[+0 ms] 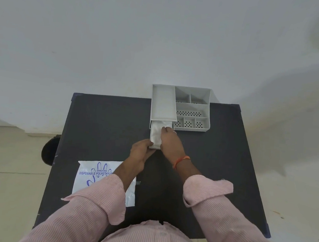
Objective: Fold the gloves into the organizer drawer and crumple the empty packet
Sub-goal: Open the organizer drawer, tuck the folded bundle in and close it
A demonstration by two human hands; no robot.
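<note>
A grey organizer (191,108) stands at the far edge of the black table. Its drawer (151,133) is pulled out toward me from under the flat lid. Pale, translucent folded gloves (156,134) lie inside the drawer. My right hand (170,141) rests flat on the gloves, fingers spread, pressing them down. My left hand (141,150) holds the drawer's near left corner with its fingers. The white glove packet (94,175) with blue print lies flat at the near left, partly hidden under my left forearm.
The black table (227,163) fills the middle of the view, with bare surface to the right of my arms. The organizer's open compartments (190,113) have perforated floors. A dark round object (48,151) sits on the floor left of the table. A white wall rises behind.
</note>
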